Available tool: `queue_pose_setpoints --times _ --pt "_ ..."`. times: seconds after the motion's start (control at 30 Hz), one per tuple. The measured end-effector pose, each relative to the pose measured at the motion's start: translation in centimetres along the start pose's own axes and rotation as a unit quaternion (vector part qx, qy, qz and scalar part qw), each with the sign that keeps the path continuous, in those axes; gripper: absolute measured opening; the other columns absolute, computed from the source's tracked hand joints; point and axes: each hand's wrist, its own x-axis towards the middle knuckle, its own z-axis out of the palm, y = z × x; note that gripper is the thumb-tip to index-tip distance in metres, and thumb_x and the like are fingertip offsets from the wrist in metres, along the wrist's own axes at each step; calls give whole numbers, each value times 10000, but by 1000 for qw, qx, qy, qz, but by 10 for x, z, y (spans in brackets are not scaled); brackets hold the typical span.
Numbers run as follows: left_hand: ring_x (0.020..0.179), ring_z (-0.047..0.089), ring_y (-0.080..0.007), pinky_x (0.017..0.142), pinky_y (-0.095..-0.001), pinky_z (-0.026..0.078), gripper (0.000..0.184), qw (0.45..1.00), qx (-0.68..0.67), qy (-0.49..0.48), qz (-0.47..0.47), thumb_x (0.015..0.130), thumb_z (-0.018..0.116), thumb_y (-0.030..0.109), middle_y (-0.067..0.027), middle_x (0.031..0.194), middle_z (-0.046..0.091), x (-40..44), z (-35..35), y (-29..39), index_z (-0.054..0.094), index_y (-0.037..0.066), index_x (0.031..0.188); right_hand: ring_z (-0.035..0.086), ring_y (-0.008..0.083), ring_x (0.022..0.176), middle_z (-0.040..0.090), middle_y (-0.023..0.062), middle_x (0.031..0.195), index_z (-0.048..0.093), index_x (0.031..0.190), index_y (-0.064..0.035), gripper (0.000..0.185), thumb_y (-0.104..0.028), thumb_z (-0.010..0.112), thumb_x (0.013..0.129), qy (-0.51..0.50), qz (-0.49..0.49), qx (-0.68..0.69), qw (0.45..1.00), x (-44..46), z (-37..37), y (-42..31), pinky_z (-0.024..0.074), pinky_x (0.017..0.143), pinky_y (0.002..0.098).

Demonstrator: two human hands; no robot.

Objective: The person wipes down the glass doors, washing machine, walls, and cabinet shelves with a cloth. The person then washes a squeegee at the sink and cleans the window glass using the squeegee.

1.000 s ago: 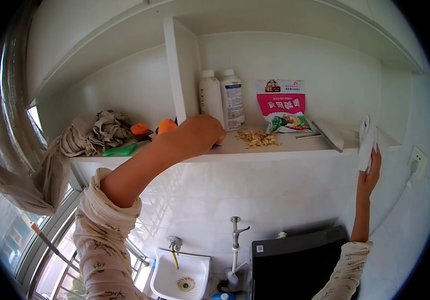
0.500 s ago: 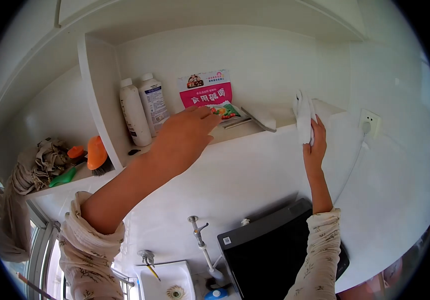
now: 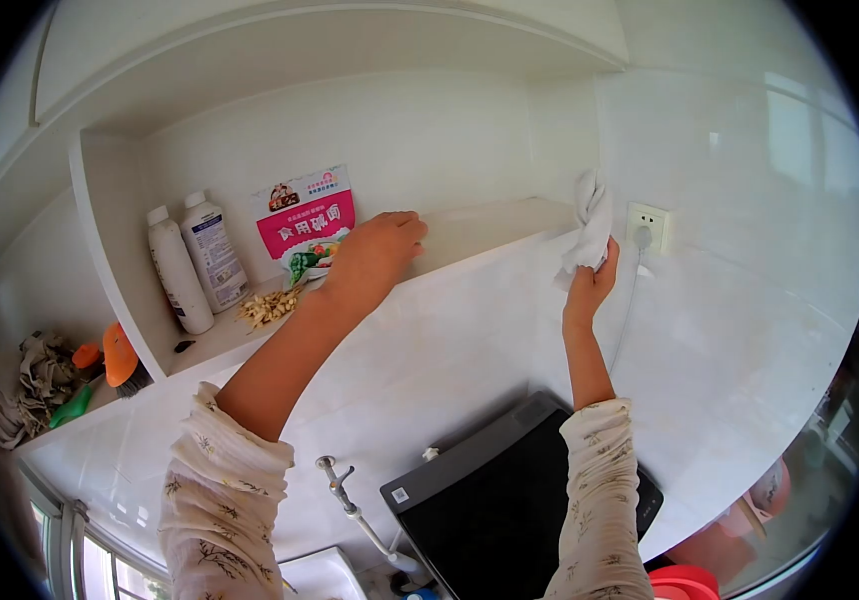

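Observation:
My left hand (image 3: 375,262) reaches over the open wall shelf (image 3: 470,250), beside a pink-and-white printed packet (image 3: 302,218) leaning on the back wall. Its fingers are bent and close together; whatever lies behind them is hidden. To the right, my right hand (image 3: 592,288) grips a crumpled white cloth (image 3: 593,222) at the shelf's right end. A cluster of small tan pieces (image 3: 268,308) lies on the shelf below the packet. Two white bottles, one plain-sided (image 3: 179,270) and one with a printed label (image 3: 216,252), stand at the left.
The left compartment holds a bundled grey cloth (image 3: 35,385), an orange-handled brush (image 3: 122,360) and a green item (image 3: 72,408). A socket with a plug (image 3: 647,232) is on the right wall. Below are a tap (image 3: 342,480), a sink (image 3: 325,575) and a black-lidded appliance (image 3: 510,500).
The view has shifted right. The grey-edged item near my left hand is no longer visible, and the tan cluster now shows. My right hand still holds the cloth, near the shelf's end.

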Motion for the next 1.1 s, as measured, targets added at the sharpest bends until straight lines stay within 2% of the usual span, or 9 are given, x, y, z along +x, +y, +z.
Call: queue_pose_setpoints --times 0.13,0.23,0.37,0.43,0.6,0.7,0.83,0.97,1.1 --pt "975 608 -272 757 -402 531 113 994 95 -40 -31 825 661 90 -85 986 635 11 12 4 621 41 918 532 186 1131 571 117 1229 492 1281 20 597 121 337 714 12 8 27 1000 -8 -1 -4 388 991 273" --pt "942 610 -251 757 -384 535 89 988 142 -55 -38 823 671 101 -84 946 624 17 28 0 629 48 881 518 265 1212 552 157 1284 516 1256 16 587 106 384 691 -48 -85 -8 995 -23 11 -1 382 1026 312" --pt "983 597 -247 793 -386 522 137 990 134 -37 -34 829 668 117 -88 979 622 9 30 11 634 28 927 468 366 1257 522 162 1321 589 1168 -53 530 63 505 657 -299 -269 -134 906 -58 40 -43 345 1055 495" --pt "1045 586 -274 843 -397 509 202 993 119 -5 -14 840 663 130 -115 1056 620 -3 24 14 626 10 998 472 337 1261 528 139 1320 604 1123 -71 485 48 536 658 -295 -294 -117 902 -67 53 -31 332 1046 535" --pt "1226 515 -335 987 -419 451 339 995 100 2 6 885 644 169 -175 1326 534 -38 19 21 592 7 1179 526 382 1135 584 180 1218 588 1122 -18 363 14 543 764 -119 -292 -157 936 3 34 55 389 1001 457" --pt "1265 483 -333 1009 -422 439 341 996 89 -13 -8 900 636 182 -170 1390 480 -40 20 25 586 17 1193 534 367 1136 601 167 1186 578 1173 -21 502 148 516 704 -69 -252 -259 930 74 -5 113 437 955 409" --pt "1294 453 -329 1030 -424 426 367 995 92 -30 -15 888 649 178 -158 1428 439 -39 19 27 579 27 1215 587 342 990 619 134 1134 564 1203 -65 569 141 458 684 -181 -213 -400 873 106 -20 94 484 815 362" --pt "1314 430 -325 1041 -427 420 387 993 111 -34 -9 868 670 165 -135 1460 407 -37 16 29 582 40 1224 573 348 1004 617 143 1101 576 1154 -49 541 98 451 649 -361 -254 -230 868 42 5 6 475 860 393" --pt "1316 428 -324 1044 -430 422 372 994 102 -23 -12 847 691 141 -121 1458 415 -39 19 27 606 58 1199 592 318 887 642 157 980 606 1103 -35 323 -46 540 787 -437 -104 -193 872 56 28 3 475 761 386"
